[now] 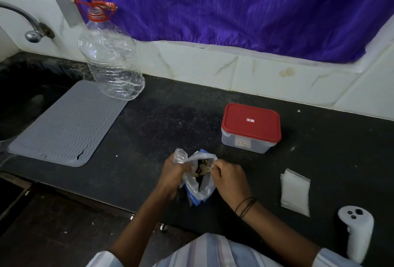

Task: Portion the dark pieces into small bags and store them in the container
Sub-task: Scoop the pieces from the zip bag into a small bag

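Both hands work at a thin plastic bag (199,183) of dark pieces (200,173) at the near edge of a speckled black counter (170,117).
A ribbed grey mat (66,126) lies left and a crumpled clear bottle (110,57) far left. The red-lidded translucent container (251,128), closed, sits right of the bag; flat clear small bags (295,191) lie near right. The left hand (173,173) grips the bag's gathered mouth, and the right hand (229,178) pinches a tan strip (205,169) there.

Your left hand (173,170) grips the plastic bag (199,183) by its rim while your right hand (229,178) pinches a brownish piece (203,170) at its mouth. Beyond your right hand stands the red-lidded container (251,128), shut; small bags (295,191) lie to its right.
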Motion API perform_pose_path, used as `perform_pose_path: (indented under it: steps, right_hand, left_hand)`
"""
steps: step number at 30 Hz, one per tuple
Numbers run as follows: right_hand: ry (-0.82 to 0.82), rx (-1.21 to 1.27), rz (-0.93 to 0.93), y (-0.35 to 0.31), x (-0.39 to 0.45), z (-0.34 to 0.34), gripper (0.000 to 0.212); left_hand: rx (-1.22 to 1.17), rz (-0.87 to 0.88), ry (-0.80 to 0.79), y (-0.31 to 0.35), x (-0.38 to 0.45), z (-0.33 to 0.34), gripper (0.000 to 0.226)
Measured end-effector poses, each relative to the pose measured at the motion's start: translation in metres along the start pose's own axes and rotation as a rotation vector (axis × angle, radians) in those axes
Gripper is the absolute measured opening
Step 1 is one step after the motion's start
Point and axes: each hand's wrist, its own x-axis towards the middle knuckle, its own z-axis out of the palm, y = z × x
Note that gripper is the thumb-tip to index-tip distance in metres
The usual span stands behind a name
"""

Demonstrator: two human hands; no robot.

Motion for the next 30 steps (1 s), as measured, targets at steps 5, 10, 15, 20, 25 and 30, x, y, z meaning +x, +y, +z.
perform_pose_path:
  steps: [5, 10, 15, 20, 25, 30]
  right_hand:
    - [0.011, 0.191, 0.077, 0.011, -0.003, 0.005, 0.021]
    - [0.056, 0.454, 0.172, 0.011, -0.012, 0.004, 0.020]
    - [0.040, 0.634, 0.284, 0.012, -0.010, 0.001, 0.021]
    - [0.016, 0.475, 0.209, 0.013, -0.011, 0.007, 0.020]
    - [0.088, 0.044, -0.034, 0.013, -0.008, 0.009, 0.019]
    - [0.056, -0.071, -0.048, 0.008, -0.008, 0.008, 0.017]
  left_hand:
    - [0.034, 0.021, 0.039, -0.006, 0.006, -0.002, 0.022]
    - [0.089, 0.066, 0.123, -0.005, 0.006, 0.001, 0.027]
    - [0.152, 0.110, 0.103, -0.009, 0.008, -0.002, 0.029]
    - [0.139, 0.130, 0.097, -0.014, 0.009, -0.004, 0.029]
    - [0.123, 0.145, 0.093, -0.014, 0.009, -0.002, 0.027]
    - [0.021, 0.112, 0.078, -0.017, 0.013, -0.003, 0.025]
